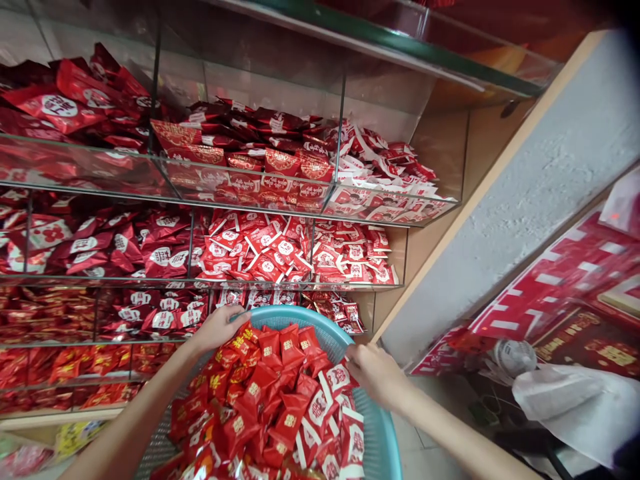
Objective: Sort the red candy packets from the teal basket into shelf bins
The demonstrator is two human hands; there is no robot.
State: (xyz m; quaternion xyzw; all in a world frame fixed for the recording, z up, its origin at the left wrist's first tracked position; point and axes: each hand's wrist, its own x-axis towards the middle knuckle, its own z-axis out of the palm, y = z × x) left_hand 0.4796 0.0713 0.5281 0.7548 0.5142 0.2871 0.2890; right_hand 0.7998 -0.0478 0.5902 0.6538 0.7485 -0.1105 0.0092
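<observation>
A light blue plastic basket [375,417] with a perforated wall is in front of me at the lower middle. It is heaped with small wrapped candies [273,393], mostly red packets with gold characters, and red-and-white ones on the right. My left hand [223,328] is closed at the basket's far left rim, fingers bent over the edge. My right hand [377,375] is closed around the right rim, its thumb side toward the candies. The basket's near edge is cut off by the frame.
Beyond the basket, tiered shelves [300,283] with clear dividers hold many red candy packets [270,250]. A glass shelf edge [400,47] runs overhead. At right stand a grey wall panel [525,200], red printed boxes [590,340] and a white bag [575,400].
</observation>
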